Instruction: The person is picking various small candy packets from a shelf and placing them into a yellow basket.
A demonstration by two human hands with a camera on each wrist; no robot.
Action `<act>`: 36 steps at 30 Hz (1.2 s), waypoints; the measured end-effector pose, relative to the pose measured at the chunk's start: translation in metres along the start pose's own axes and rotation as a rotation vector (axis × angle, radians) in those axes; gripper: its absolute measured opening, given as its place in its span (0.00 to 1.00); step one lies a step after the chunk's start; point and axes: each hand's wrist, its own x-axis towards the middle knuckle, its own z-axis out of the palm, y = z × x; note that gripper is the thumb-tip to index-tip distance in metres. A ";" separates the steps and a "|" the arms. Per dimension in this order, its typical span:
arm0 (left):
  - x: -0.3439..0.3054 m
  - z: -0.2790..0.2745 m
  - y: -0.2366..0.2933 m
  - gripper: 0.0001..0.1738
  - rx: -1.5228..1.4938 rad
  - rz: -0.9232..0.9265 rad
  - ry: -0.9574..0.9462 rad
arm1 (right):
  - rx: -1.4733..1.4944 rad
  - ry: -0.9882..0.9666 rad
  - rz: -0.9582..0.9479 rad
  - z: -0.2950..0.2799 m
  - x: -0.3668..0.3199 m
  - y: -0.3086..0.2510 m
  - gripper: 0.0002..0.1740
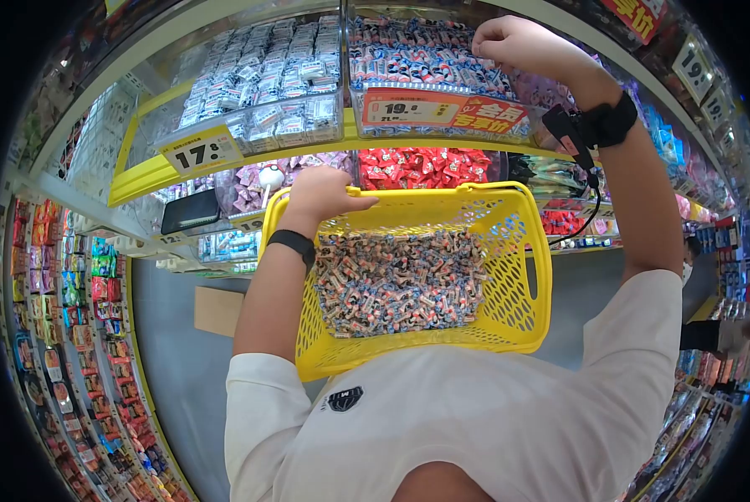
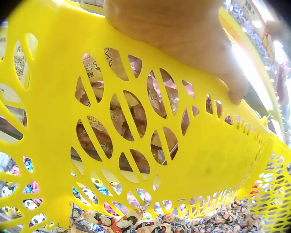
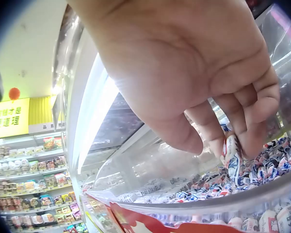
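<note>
A yellow basket [image 1: 540, 276] with a layer of small wrapped candies [image 1: 400, 284] on its bottom is in front of the person's body. My left hand [image 1: 320, 194] grips its far rim near the left corner, thumb over the edge; the left wrist view shows that hand [image 2: 184, 39] on the rim. Raised over a clear bin, my right hand [image 1: 529, 50] has its fingers curled. In the right wrist view, the right hand [image 3: 194, 73] holds a wrapped candy [image 3: 233, 158] at its fingertips, above more blue-and-white candies [image 3: 276, 165] in the bin.
Left of that bin is another of white-and-blue packets [image 1: 266, 75]. Price signs [image 1: 442, 110] hang on the bins' front edge. Below are red packets [image 1: 425, 167] and a dark phone [image 1: 191, 212] by the basket's left. A cardboard piece [image 1: 217, 310] lies on the floor.
</note>
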 end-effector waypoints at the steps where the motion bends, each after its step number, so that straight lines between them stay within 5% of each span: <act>1: 0.000 0.000 0.000 0.39 -0.003 -0.002 -0.001 | -0.001 -0.015 0.022 0.001 0.001 -0.002 0.16; 19: -0.001 -0.003 0.002 0.39 -0.004 -0.007 0.001 | -0.019 -0.324 0.105 0.014 0.023 -0.004 0.16; 31: -0.001 0.001 -0.001 0.39 -0.012 0.010 0.034 | -0.022 -0.185 0.106 0.009 0.015 -0.008 0.14; 36: -0.002 0.002 0.000 0.39 -0.002 0.016 0.051 | -0.056 0.014 -0.145 0.013 0.016 0.019 0.12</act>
